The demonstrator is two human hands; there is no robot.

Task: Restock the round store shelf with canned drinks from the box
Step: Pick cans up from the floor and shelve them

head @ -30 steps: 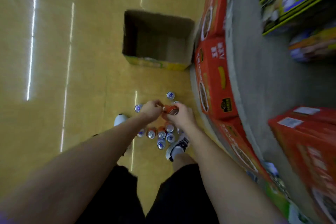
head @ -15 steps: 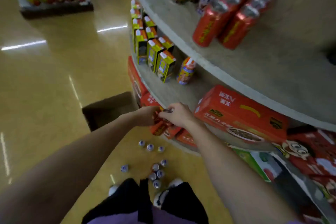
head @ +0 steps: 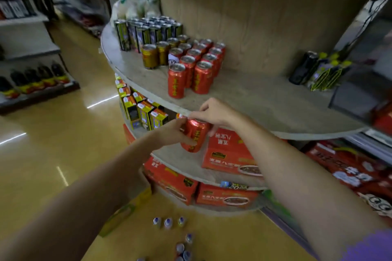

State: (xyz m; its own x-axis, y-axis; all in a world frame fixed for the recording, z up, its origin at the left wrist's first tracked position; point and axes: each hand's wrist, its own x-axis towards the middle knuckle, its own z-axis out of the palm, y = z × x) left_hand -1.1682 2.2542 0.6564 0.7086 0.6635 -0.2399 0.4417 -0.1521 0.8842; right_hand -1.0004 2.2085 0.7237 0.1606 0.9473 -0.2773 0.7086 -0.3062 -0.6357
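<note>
We've got both hands on one red can (head: 196,134), held in air just below top shelf edge (head: 148,99): L hand (head: 169,135) grips its side, R hand (head: 214,114) pinches its top rim. Red cans on shelf (head: 191,70) at 12 o'clock. Cans on floor (head: 169,221) at 6.

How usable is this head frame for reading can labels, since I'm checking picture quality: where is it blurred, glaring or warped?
Head view: dim overall; the red cans on the round grey shelf are fairly sharp, the held red can slightly soft; far aisle top left is smeared; white light streaks glare on the yellow floor; wide-angle bending stretches both forearms and shelf edges.
</note>
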